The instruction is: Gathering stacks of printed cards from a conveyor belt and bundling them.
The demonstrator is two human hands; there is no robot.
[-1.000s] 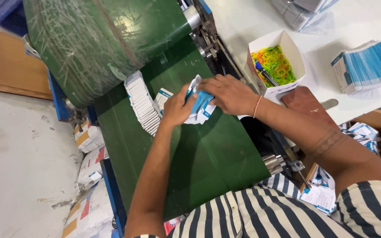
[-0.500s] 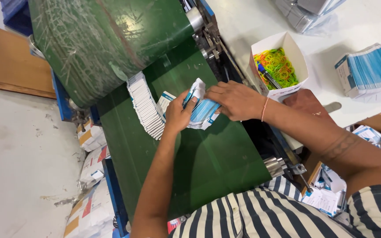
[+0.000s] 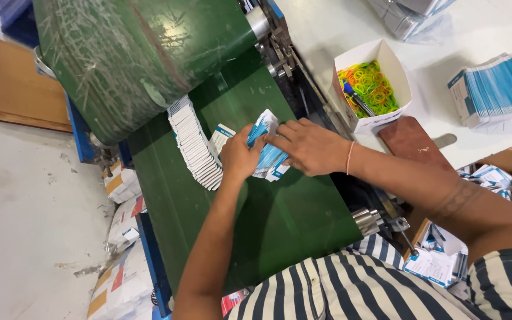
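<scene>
Gathering a bundle of flat blue-and-white cartons point(image 3: 268, 155) on the green conveyor belt point(image 3: 280, 231), both hands are closing around it: the left hand point(image 3: 239, 159) is gripping its near edge, the right hand point(image 3: 306, 145) is pressing over its top. Compared with a second ago, the bundle is sitting squarer and tighter between the palms. A shingled row of cartons point(image 3: 195, 143) is lying just beside it; a box of rubber bands point(image 3: 370, 83) is standing on the white table point(image 3: 457, 130).

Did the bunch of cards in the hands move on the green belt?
Cannot tell. The cards sit right beside the long card row in every picture, and the head camera itself shifts, so no real move shows.
</scene>
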